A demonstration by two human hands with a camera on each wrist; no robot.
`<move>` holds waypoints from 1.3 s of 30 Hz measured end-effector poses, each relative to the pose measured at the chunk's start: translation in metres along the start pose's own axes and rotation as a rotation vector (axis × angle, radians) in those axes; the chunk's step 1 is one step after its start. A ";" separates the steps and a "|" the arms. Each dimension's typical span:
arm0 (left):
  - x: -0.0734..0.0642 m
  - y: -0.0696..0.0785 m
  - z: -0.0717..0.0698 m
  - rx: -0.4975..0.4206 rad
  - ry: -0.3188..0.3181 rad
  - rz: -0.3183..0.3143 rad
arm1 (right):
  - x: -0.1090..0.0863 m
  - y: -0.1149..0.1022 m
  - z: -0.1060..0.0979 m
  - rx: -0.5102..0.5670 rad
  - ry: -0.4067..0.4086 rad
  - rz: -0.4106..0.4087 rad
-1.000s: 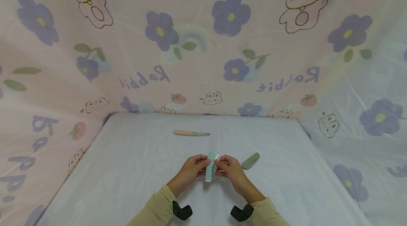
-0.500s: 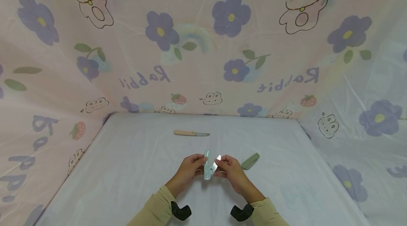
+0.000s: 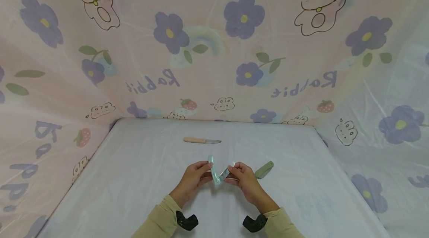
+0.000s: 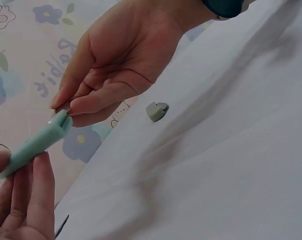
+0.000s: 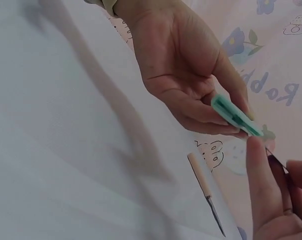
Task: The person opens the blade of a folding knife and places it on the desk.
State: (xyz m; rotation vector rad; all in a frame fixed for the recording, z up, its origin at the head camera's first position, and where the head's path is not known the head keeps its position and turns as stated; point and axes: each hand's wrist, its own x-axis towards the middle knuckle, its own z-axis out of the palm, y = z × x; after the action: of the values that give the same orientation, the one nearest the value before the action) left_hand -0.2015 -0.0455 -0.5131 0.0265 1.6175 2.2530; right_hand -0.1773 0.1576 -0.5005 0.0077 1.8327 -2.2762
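Observation:
A mint-green folding knife [image 3: 214,173] is held up between both hands, its shiny blade swung partway out of the handle in a V. My left hand [image 3: 194,176] pinches the handle between thumb and fingers. With thumb and fingertips, my right hand [image 3: 242,176] pinches the blade. In the left wrist view the handle [image 4: 36,145] shows its slot end close to the right fingers. The right wrist view shows the handle [image 5: 233,117] in the left fingers and the thin blade [image 5: 277,161] running to the right thumb.
A knife with a pale wooden handle [image 3: 194,140] lies toward the back of the white-covered table [image 3: 144,163]. To the right of my right hand lies a folded green knife [image 3: 264,170]. Patterned cloth [image 3: 207,55] walls in the table's back and sides.
My left hand has moved a little left with the handle, which now tilts the other way. The blade stands wider from the handle, and my right hand keeps its place.

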 end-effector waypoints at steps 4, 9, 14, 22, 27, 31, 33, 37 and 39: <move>0.000 0.000 -0.004 -0.047 0.014 -0.023 | 0.001 0.002 0.000 0.031 0.013 -0.005; 0.001 -0.002 -0.007 -0.115 0.030 -0.036 | 0.001 0.002 0.000 0.063 0.020 -0.018; 0.000 -0.001 -0.008 -0.178 0.051 -0.033 | 0.001 0.003 -0.001 0.109 0.020 -0.031; -0.002 0.001 -0.005 -0.291 0.110 -0.016 | 0.003 0.004 0.002 0.192 0.064 -0.043; -0.003 0.003 -0.004 -0.351 0.141 -0.007 | 0.005 0.005 0.004 0.230 0.091 -0.036; -0.003 0.003 -0.004 -0.394 0.158 0.001 | 0.006 0.006 0.006 0.247 0.103 -0.051; -0.003 0.003 -0.004 -0.415 0.172 0.006 | 0.007 0.008 0.008 0.266 0.112 -0.057; -0.004 0.002 -0.002 -0.450 0.224 0.021 | 0.010 0.013 0.012 0.324 0.146 -0.060; -0.004 0.001 -0.001 -0.459 0.253 0.033 | 0.011 0.015 0.014 0.349 0.166 -0.058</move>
State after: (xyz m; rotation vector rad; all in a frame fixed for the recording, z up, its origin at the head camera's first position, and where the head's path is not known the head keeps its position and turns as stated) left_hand -0.1981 -0.0481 -0.5113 -0.3646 1.1722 2.6855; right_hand -0.1835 0.1389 -0.5134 0.2069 1.4962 -2.6788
